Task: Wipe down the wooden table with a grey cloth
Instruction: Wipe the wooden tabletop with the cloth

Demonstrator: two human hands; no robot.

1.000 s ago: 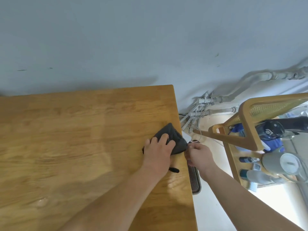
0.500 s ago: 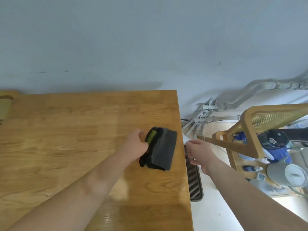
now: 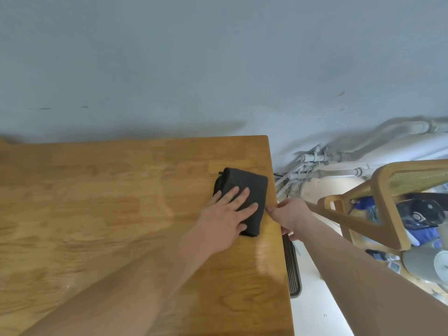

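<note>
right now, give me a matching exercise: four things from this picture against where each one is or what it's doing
1 grey cloth
2 left hand
3 right hand
4 chair

a standing right of the wooden table
b pressing flat on the cloth
c folded near the table's right edge
d gripping the table's right edge

Pairs: 1-c, 2-b, 3-d, 4-a
</note>
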